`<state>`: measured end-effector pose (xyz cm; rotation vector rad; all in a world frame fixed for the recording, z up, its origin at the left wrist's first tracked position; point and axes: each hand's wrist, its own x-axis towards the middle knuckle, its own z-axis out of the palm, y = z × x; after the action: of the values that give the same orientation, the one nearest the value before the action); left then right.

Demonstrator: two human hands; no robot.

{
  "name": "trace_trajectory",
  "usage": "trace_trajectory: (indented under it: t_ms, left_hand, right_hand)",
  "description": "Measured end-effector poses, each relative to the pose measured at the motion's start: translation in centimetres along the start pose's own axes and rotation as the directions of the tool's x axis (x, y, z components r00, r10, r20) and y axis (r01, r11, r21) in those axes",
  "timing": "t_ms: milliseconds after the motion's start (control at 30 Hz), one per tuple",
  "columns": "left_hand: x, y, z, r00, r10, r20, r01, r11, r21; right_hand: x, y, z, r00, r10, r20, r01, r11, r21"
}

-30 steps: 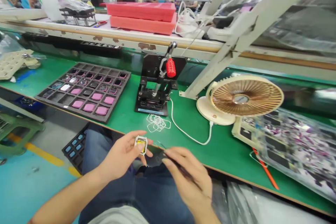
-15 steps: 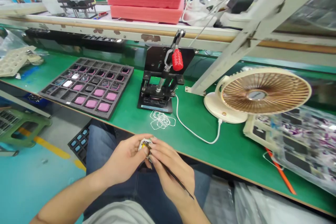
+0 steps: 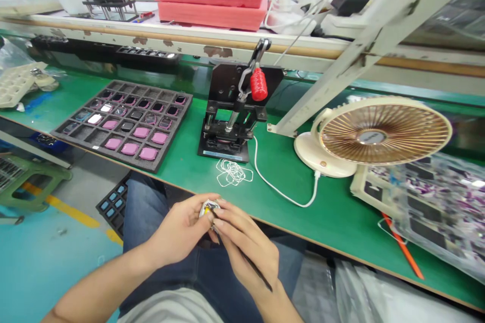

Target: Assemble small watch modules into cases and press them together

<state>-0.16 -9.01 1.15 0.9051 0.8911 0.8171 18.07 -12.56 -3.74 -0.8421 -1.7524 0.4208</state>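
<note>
My left hand [image 3: 181, 227] is closed around a small pale watch case [image 3: 203, 208], held just off the table's front edge above my lap. A bit of yellow shows inside the case; the rest of its inside is covered by fingers. Pinched in my right hand [image 3: 248, 242] is a thin black pair of tweezers [image 3: 258, 273], its tip at the case and its back end pointing toward me. Fingers of both hands meet at the case. Beyond them on the green table lies a tangle of thin white ring gaskets [image 3: 232, 173].
Behind the gaskets stands a black toggle press [image 3: 223, 146] with a red handle [image 3: 258, 84]. To the left is a grey foam tray [image 3: 161, 154] of watch parts. A beige fan [image 3: 326, 161] with a white cable, an orange stick [image 3: 405, 252] and bagged trays [image 3: 428, 232] occupy the right.
The back end of the tweezers has swung slightly left and down with my right hand. My left hand and the watch case stay nearly in place. The view has shifted a little.
</note>
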Motion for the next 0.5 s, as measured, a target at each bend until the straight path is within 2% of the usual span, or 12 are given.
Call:
trace_trajectory:
  t_ms: [100, 233, 367, 500]
  left_hand:
    - [0.3, -0.5, -0.3, 0.999, -0.043, 0.025, 0.045, 0.995, -0.094]
    - [0.8, -1.2, -0.8, 0.997, -0.062, 0.052, 0.073, 0.969, -0.236]
    - [1.6, -1.2, -1.1, 0.995, -0.088, 0.051, 0.102, 0.909, -0.404]
    - [2.6, -0.9, -1.5, 0.996, -0.092, -0.021, 0.072, 0.885, -0.460]
  right_hand:
    - [-0.6, 0.7, 0.5, 0.999, -0.047, -0.005, 0.047, 0.998, -0.037]
    - [-1.3, 1.2, 1.5, 0.992, -0.068, -0.109, 0.062, 0.997, -0.050]
    - [-1.2, 1.1, 1.6, 0.965, 0.031, -0.259, -0.050, 0.997, -0.066]
    - [0.6, 2.2, 0.3, 0.891, 0.102, -0.442, -0.164, 0.981, -0.104]
